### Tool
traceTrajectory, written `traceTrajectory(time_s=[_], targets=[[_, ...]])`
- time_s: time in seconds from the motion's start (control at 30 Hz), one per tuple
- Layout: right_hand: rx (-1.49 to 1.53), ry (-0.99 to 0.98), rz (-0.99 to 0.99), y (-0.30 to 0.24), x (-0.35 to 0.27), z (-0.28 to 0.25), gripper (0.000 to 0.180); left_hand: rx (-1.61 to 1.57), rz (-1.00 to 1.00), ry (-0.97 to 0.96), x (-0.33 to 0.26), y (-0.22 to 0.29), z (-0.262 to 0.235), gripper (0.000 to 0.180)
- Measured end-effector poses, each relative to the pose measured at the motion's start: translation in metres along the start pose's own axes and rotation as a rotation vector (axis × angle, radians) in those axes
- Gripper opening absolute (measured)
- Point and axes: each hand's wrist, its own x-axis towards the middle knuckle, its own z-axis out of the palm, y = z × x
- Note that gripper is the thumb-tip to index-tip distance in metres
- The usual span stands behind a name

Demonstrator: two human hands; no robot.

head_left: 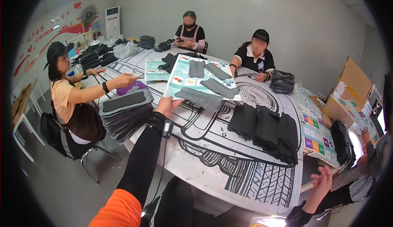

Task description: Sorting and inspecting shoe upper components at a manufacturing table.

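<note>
My left hand [164,106] grips the near left corner of a printed board [189,70] with coloured pictures, held over the table. Several grey fuzzy fabric pieces [221,88] lie apart on the board, and one long piece [199,99] hangs slightly over its near edge. My right hand [322,183] is raised beside the table's right edge at the lower right, fingers apart, with nothing in it. A stack of grey fabric pieces [125,116] stands left of my left hand. Dark fabric piles [266,131] lie on the table to the right of the board.
The white table [192,157] bears black line drawings. A person at left [77,92] reaches toward the board; two people [190,34] [256,55] sit at the far side. Another printed board [156,69], a fabric stack [282,82] and cardboard [348,86] are around. Someone works at far right.
</note>
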Motion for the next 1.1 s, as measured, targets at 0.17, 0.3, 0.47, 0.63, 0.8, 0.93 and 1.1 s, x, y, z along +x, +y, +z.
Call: traceTrajectory(time_s=[0.17, 0.3, 0.47, 0.63, 0.8, 0.93, 1.1], targets=[[0.031, -0.062, 0.082, 0.010, -0.061, 0.014, 0.025, -0.059, 0.002, 0.050, 0.002, 0.004, -0.002, 0.038], [0.081, -0.101, 0.100, 0.017, -0.094, 0.029, 0.021, -0.076, 0.035, 0.054, -0.002, 0.004, 0.005, 0.038], [0.109, -0.168, 0.150, 0.039, -0.110, 0.037, 0.017, -0.140, 0.161, 0.040, -0.004, 0.007, 0.009, 0.039], [0.086, -0.198, 0.195, 0.044, -0.123, 0.044, 0.010, -0.237, 0.279, 0.099, -0.001, 0.013, 0.013, 0.042], [0.088, -0.215, 0.204, 0.041, -0.124, 0.045, 0.009, -0.283, 0.412, 0.244, 0.018, 0.015, 0.012, 0.042], [0.052, -0.235, 0.209, 0.041, -0.124, 0.046, 0.009, -0.318, 0.468, 0.320, 0.040, 0.015, -0.003, 0.043], [0.012, -0.259, 0.212, 0.038, -0.126, 0.050, 0.010, -0.369, 0.523, 0.287, 0.059, 0.023, -0.021, 0.043]])
